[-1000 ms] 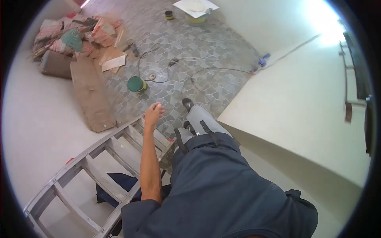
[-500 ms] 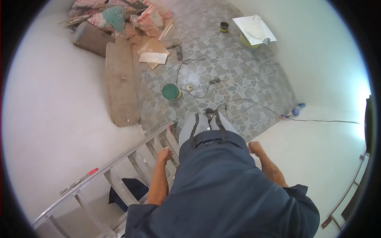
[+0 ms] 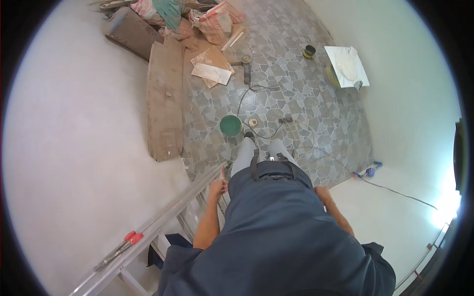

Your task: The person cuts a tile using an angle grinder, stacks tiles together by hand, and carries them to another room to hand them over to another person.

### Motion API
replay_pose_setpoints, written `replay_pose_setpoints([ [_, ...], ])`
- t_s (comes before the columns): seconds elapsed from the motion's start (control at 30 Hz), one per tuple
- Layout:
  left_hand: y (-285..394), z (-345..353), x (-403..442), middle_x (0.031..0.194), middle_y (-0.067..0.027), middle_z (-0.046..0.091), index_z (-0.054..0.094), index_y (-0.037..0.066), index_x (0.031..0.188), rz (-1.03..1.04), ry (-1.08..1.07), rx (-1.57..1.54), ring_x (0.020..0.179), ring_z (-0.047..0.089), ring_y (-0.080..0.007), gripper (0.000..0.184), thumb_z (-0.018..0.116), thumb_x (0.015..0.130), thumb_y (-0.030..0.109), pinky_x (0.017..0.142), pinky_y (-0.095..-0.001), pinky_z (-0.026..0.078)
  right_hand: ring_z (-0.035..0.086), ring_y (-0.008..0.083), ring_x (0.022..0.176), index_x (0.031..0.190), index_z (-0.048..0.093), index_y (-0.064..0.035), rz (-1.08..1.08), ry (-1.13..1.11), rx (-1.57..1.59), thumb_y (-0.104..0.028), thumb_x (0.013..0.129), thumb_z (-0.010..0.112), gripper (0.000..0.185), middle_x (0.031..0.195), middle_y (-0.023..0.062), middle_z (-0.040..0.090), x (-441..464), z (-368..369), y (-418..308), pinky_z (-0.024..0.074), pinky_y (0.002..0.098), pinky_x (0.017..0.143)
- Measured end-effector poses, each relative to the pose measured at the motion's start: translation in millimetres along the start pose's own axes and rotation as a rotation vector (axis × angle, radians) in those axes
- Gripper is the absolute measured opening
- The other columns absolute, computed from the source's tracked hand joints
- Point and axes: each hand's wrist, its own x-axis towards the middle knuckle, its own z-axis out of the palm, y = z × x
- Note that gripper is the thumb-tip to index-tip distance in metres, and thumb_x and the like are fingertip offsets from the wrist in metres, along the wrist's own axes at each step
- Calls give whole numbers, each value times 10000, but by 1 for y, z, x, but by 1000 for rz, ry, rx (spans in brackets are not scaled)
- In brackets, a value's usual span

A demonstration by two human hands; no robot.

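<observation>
My left hand [image 3: 218, 188] hangs at my left side with its fingers curled, beside the aluminium ladder [image 3: 182, 200]. I see nothing held in it. My right hand [image 3: 323, 193] is at my right hip, closed and seen mostly from its back; nothing shows in it. Red-handled metal tools [image 3: 133, 238] lie along the ladder's rail. Ahead of my feet stands a green bucket [image 3: 231, 126], near a round floor drain [image 3: 253, 123].
An angle grinder [image 3: 247, 70] lies by tile pieces [image 3: 212, 74], its cable crossing the stone-patterned floor. Cardboard [image 3: 165, 101] and rubble bags [image 3: 217, 23] line the left. At right are a white board [image 3: 343, 64] on a bucket, a black pot [image 3: 309, 52] and a blue tool [image 3: 370, 171].
My body has stepped forward and the view has turned, so the floor items now appear farther right. One foot is now close to the green bucket. Both hands stay low at my sides.
</observation>
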Motion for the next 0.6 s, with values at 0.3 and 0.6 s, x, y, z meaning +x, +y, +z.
replay_pose_setpoints([
  [0.3, 184, -30, 50, 1061, -117, 688, 603, 47, 1190, 266, 40, -95, 841, 680, -197, 343, 539, 962, 296, 688, -319, 544, 683, 414, 890, 958, 682, -22, -35, 54, -73, -232, 864, 596, 246, 902, 243, 685, 64, 84, 49, 530, 501, 721],
  [0.6, 147, -7, 78, 903, -85, 679, 635, 86, 985, 106, 26, -129, 697, 629, -156, 209, 588, 930, 282, 522, -305, 449, 700, 264, 773, 1023, 640, 1, 205, -2, 409, -226, 908, 566, 265, 807, 123, 694, 88, -89, -28, 536, 460, 672],
])
